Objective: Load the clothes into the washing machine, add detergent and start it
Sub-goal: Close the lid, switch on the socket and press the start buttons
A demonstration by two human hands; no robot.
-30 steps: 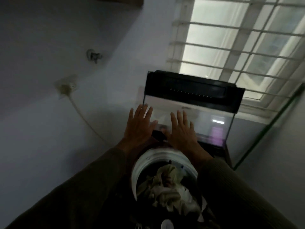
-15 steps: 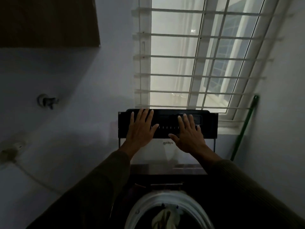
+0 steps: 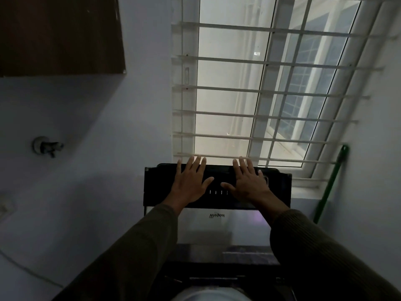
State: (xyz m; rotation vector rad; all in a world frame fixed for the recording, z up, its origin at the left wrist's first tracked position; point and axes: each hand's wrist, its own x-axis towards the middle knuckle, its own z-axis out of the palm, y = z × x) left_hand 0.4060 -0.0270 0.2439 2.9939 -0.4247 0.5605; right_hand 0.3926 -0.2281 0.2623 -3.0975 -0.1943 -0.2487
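Two hands, both flat on one raised lid [image 3: 280, 192]. Left hand [image 3: 191, 185] and right hand [image 3: 249, 185] side by side on lid's black top band, fingers straight and spread, gripping nothing. Glass panel below band (logo reads upside down). One washing machine, lid up; only sliver of white drum rim [image 3: 208, 296] at bottom edge, contents out of view. One barred window [image 3: 227, 83] behind. One green pole [image 3: 329, 187] leaning right of lid. One wall tap [image 3: 46, 146], one brown cabinet [image 3: 58, 35] at left.
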